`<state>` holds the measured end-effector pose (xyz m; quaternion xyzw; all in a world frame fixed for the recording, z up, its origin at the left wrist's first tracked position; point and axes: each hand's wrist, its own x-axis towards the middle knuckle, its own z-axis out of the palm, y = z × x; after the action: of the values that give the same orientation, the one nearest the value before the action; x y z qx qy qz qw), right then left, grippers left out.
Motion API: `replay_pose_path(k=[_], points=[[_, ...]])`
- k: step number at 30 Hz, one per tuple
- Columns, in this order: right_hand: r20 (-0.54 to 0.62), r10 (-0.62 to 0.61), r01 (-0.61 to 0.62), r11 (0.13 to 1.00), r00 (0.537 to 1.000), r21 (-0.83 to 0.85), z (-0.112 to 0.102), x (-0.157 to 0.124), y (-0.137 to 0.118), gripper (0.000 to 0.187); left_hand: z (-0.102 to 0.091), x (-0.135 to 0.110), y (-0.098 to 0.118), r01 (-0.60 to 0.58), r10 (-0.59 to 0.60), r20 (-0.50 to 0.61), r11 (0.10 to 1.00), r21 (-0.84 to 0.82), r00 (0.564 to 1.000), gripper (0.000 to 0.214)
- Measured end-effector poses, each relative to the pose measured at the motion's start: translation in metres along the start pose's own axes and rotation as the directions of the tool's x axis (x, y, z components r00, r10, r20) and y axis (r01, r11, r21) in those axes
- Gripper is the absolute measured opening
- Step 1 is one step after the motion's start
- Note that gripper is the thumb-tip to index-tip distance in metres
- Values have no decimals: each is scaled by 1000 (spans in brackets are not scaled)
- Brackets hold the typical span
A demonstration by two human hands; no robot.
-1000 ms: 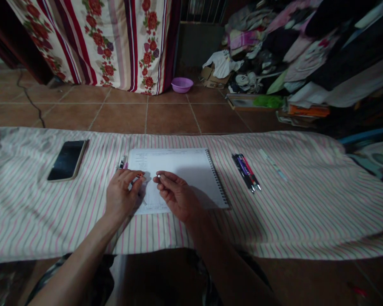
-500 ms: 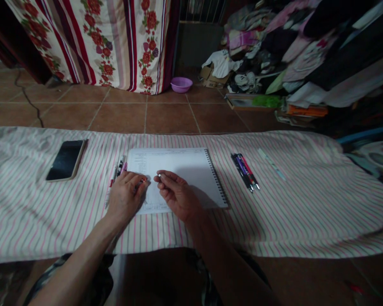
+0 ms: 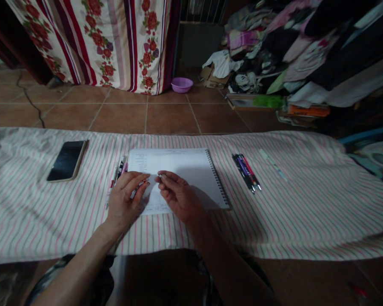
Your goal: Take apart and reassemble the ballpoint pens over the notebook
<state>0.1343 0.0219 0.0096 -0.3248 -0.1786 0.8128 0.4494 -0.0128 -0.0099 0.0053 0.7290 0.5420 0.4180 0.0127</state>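
Fingers [image 3: 134, 180] pinched: left hand [image 3: 123, 196], tiny reddish piece [image 3: 144, 181]; right hand [image 3: 180, 196], silver-tipped piece [image 3: 160, 175] | seemingly handling both over notebook [image 3: 181, 162] | next needs steadiness

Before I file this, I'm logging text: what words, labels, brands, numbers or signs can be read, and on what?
Nothing is readable.
Notebook page: print along its top and left, too small.
Pens at right: any marks too small.
Pens at left: likewise.
Pale stick: likewise.
Phone: dark screen, none seen.
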Motion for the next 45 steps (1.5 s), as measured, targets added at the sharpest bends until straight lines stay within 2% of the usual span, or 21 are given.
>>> replay_pose_path(k=[6,19,29,31,33,35,36,38,40,42,45], points=[[6,7,-6,1000,1000,-7,1,0,1,14,-3,1,2,12,-11,-24,999,32,1000,15],[-4,10,-10,1000,1000,10,1,2,1,20,-6,-1,3,-96,103,-96,993,75,990,13],[1,9,-9,1000,1000,6,2,1,2,19,-2,-4,1,19,-22,-108,999,-34,994,16],[-2,6,-6,1000,1000,7,2,1,2,19,-2,-5,2,76,-84,-100,994,-74,991,16],[-1,9,-9,1000,1000,7,2,1,2,19,-1,-5,4,194,-209,-87,969,-155,974,15],[-3,14,-14,1000,1000,10,1,1,2,19,0,-4,5,340,-385,-74,878,-337,920,16],[-6,15,-15,1000,1000,14,0,1,2,20,0,-2,5,403,-475,-49,793,-456,879,17],[-14,13,-13,1000,1000,22,-1,2,1,21,0,2,5,478,-613,55,554,-681,788,18],[-19,7,-7,1000,1000,27,-2,3,1,23,-2,8,3,517,-688,196,295,-803,698,13],[-16,4,-3,1000,1000,28,-2,3,0,23,-5,12,1,522,-727,322,58,-851,606,6],[-13,12,-11,1000,1000,25,-1,3,-1,21,-9,15,-1,491,-733,471,-213,-845,491,9]])
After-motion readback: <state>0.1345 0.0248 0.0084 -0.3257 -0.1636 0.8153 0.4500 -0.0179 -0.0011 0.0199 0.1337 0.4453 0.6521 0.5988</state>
